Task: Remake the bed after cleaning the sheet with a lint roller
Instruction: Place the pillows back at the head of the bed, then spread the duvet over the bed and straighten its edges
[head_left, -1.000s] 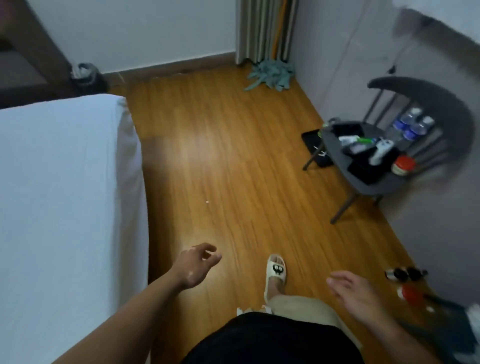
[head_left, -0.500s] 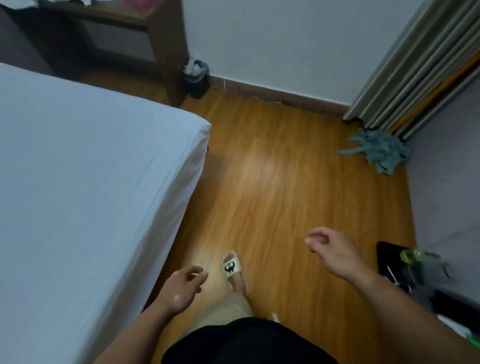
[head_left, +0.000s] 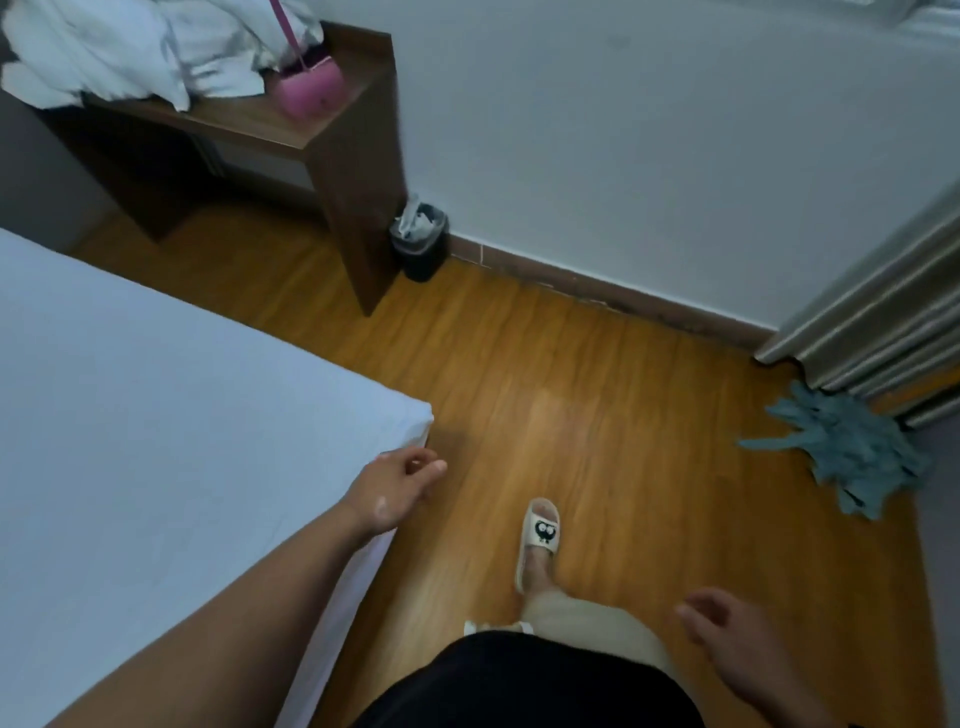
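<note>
wooden floor (head_left: 597, 415) beside white-sheeted bed (head_left: 156, 441), desk (head_left: 291, 130) by wall (head_left: 649, 130)

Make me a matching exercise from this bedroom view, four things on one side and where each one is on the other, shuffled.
Things: 1 pink bag; 2 black bin; 3 teal mop head; 4 slipper.
Places: A by the curtain; B on the desk; C being worn; D on the floor beside the desk.
Pairs: 1-B; 2-D; 3-A; 4-C.
</note>
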